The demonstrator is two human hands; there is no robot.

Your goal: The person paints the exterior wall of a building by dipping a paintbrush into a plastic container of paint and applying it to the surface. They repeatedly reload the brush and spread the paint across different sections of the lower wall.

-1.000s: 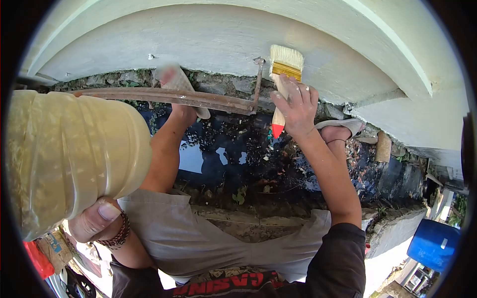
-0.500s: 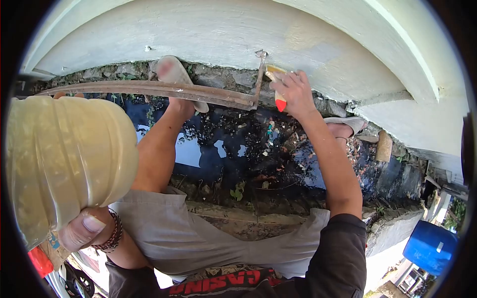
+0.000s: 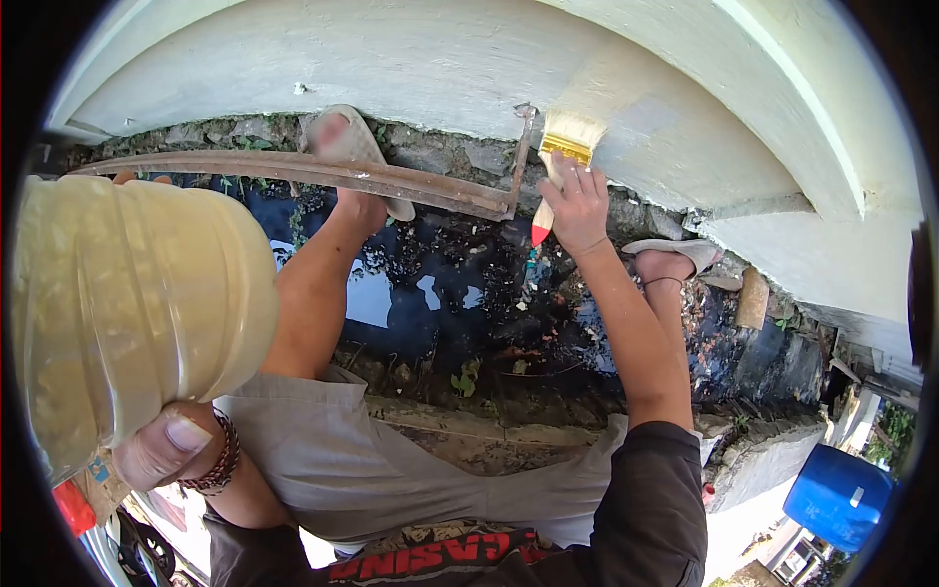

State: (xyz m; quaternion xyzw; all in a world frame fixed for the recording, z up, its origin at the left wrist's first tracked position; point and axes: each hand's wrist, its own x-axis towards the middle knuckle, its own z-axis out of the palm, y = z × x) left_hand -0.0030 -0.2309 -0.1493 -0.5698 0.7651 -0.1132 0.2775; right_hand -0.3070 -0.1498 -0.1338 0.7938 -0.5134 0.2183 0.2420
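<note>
My left hand (image 3: 171,445) grips a big ribbed, translucent yellowish plastic container (image 3: 147,303) at the left; only the thumb shows clearly, and the other fingers are mostly behind it. In my right hand (image 3: 579,210) is a wide paintbrush (image 3: 567,147) with pale bristles, a yellow ferrule and a red-tipped wooden handle. Its bristles point up against the lower part of the pale wall (image 3: 391,78), just right of a rusty metal bracket (image 3: 518,161). My fingers close round the handle below the ferrule.
A long rusty metal bar (image 3: 284,166) runs left from the bracket. Dark water with litter fills a drain (image 3: 440,313) beneath me. My sandalled feet stand on the stony ledge (image 3: 430,152) at the wall's base. A blue barrel (image 3: 839,497) is at lower right.
My right hand has turned the paintbrush so its bristles now point up and spread on the wall; before, it lay more sideways by the bracket. The left hand's container has barely shifted.
</note>
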